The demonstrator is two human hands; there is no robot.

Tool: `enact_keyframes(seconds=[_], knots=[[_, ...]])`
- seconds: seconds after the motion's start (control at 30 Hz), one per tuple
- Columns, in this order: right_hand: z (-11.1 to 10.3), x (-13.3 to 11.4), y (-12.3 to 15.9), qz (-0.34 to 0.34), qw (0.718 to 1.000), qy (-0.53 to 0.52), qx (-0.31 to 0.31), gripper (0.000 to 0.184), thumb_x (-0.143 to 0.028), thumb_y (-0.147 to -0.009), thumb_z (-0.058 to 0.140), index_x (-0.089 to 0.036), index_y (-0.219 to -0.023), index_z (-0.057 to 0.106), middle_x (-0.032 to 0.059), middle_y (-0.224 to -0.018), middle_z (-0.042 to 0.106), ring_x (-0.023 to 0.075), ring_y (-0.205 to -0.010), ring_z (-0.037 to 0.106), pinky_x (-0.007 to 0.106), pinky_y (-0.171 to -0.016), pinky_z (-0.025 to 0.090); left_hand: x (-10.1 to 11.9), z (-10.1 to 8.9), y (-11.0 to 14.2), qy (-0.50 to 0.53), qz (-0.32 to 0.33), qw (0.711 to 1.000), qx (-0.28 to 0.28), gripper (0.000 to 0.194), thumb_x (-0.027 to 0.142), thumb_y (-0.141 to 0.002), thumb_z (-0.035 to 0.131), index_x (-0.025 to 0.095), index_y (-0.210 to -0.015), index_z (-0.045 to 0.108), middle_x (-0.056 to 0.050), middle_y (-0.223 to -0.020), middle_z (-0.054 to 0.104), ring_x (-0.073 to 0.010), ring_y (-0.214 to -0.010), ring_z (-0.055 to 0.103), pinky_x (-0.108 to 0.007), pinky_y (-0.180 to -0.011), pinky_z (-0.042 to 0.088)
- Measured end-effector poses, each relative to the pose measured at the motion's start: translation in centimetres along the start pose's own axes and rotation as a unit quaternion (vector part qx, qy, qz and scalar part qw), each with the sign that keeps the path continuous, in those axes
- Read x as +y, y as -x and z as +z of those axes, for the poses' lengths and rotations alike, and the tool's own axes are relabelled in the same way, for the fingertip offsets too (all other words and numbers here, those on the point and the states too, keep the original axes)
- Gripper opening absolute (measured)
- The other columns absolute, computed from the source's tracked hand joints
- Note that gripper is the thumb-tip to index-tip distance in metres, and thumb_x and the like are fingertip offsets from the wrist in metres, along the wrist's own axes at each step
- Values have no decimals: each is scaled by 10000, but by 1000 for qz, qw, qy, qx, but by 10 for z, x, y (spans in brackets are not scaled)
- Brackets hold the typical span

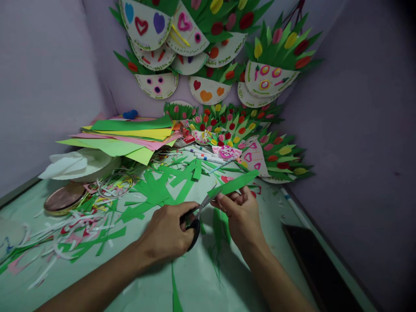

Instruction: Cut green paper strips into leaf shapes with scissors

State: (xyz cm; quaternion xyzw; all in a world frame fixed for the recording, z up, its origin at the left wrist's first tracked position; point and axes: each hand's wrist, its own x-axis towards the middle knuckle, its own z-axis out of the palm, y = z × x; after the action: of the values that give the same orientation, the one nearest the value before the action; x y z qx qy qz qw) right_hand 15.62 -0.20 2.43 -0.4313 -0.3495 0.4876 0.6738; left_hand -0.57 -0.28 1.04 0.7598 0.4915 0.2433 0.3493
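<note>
The left hand (169,229) has its fingers curled closed around the black handles of the scissors (196,228), whose metal blades point up and away to the right, meeting the left end of a green paper strip (235,183). Just right of the scissors, the right hand (245,214) grips that strip from below, its thumb and fingers pinched shut on the paper, so that the strip is held above the table (146,290) and slants up to the right, its far end rising past the knuckles. Left of the scissors and a little beyond them, green paper scraps (154,190) lie overlapping one another, and farther left is a tangle of thin paper trimmings (69,234) in white, pink, red and green. A round gold-rimmed object (66,198) rests at the edge of this tangle, well to the left of the scissors. Beyond it, in the same direction, sits a loose stack of coloured paper (110,147) in green, yellow and pink, with crumpled white paper (79,164) before it. Straight beyond the scissors are several marker pens (209,159); past them, paper flower pieces (282,158) with green leaves and bright blooms crowd together, and more half-round flower holders (159,84) hang on the wall above. To the right of the scissors, past the right hand, lies a dark flat slab (318,264).
</note>
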Motion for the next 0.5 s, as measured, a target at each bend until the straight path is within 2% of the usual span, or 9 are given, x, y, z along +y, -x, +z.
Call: enact_keyframes(seconds=[0.5], knots=[[1,0,0,5,1000,-3,4,482,-176,-579,732,-223,-1002,504,-48,-696,624,116,-597,587,273,-578,535,8,-4,1,5,-3,1000,-25,154,165,-717,479,226,-819,577,17,-738,642,-142,-651,560,-211,-564,368]])
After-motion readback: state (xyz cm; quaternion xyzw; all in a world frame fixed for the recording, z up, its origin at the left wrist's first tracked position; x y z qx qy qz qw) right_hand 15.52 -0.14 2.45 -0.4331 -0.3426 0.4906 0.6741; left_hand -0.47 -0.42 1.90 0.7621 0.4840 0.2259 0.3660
